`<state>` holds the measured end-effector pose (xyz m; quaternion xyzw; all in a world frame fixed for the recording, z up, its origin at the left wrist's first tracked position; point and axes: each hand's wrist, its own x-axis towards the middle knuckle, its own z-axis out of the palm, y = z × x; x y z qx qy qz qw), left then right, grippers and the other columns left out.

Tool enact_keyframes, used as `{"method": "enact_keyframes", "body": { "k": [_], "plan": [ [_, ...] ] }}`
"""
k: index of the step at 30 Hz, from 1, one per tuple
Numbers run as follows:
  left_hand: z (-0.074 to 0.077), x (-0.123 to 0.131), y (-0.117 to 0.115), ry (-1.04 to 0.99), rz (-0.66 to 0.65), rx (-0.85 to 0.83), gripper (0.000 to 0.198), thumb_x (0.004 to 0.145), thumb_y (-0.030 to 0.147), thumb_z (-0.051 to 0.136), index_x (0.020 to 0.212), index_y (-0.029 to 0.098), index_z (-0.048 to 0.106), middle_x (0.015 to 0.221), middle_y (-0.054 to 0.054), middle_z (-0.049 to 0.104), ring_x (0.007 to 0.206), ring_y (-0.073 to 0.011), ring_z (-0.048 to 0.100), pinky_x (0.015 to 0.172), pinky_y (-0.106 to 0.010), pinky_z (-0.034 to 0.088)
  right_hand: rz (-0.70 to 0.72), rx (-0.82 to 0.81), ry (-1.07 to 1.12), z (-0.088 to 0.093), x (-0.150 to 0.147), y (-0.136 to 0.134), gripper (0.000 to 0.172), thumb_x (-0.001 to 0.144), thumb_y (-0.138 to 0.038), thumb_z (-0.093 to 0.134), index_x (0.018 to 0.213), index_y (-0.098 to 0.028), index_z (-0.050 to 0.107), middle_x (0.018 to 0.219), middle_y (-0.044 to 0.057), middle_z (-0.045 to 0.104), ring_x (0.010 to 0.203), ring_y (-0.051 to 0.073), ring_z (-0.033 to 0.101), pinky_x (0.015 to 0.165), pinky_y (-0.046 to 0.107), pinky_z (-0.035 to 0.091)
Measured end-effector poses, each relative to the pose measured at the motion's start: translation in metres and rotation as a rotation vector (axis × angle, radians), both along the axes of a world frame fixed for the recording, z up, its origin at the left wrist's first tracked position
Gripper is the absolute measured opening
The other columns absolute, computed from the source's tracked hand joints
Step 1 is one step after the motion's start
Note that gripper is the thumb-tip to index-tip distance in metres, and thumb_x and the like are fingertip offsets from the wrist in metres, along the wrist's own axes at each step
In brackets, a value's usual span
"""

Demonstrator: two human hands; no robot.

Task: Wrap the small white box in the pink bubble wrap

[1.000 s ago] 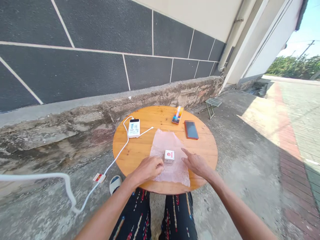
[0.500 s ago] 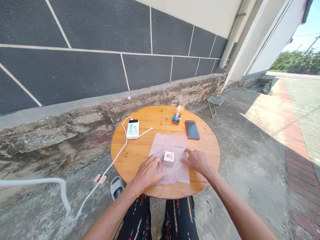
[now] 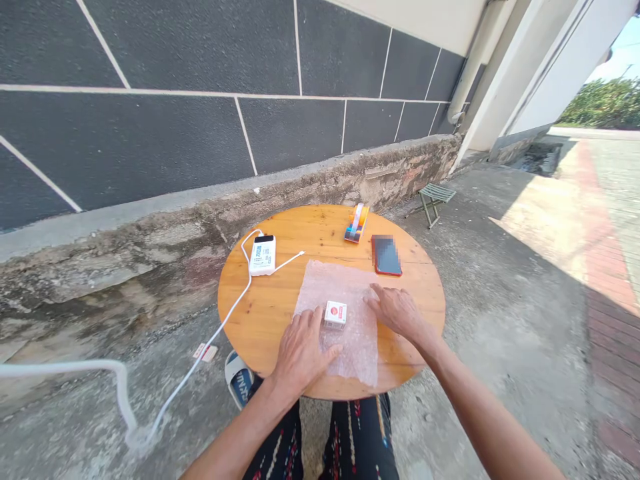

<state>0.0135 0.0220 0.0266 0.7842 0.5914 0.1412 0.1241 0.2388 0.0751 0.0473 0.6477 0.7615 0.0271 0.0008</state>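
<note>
A sheet of clear bubble wrap (image 3: 345, 287) lies spread on a round wooden table (image 3: 300, 237). A small white box with a red mark (image 3: 335, 314) sits on the sheet near its middle. My left hand (image 3: 302, 350) lies flat on the sheet's near left part, fingers stretched out, just left of the box. My right hand (image 3: 399, 311) rests flat on the sheet's right edge, fingers spread, to the right of the box. Neither hand holds anything.
A white power bank (image 3: 263, 254) with a white cable (image 3: 220, 330) lies at the table's left. A tape dispenser (image 3: 356, 223) and a dark phone (image 3: 385, 255) lie at the back right. A concrete ledge and dark wall stand behind; a folding stool (image 3: 433, 199) stands far right.
My left hand went from curled at the sheet's edge to flat with fingers out. The right hand came down onto the sheet and spread. The sheet lies flatter.
</note>
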Motion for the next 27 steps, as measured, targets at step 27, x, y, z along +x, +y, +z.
{"method": "enact_keyframes", "body": {
  "k": [27],
  "plan": [
    [0.001,-0.001,0.016,0.018,-0.073,-0.060,0.099,0.061,0.046,0.069,0.144,0.022,0.020,0.134,-0.012,0.046,0.118,-0.0352,0.044,0.098,-0.043,0.034,0.070,0.041,0.749,0.012,0.006,-0.033,0.043,0.077,-0.032,0.058,0.118,-0.020,0.054,0.108,0.007,0.064,0.082,0.018,0.060,0.072,0.029,0.046]
  ]
}}
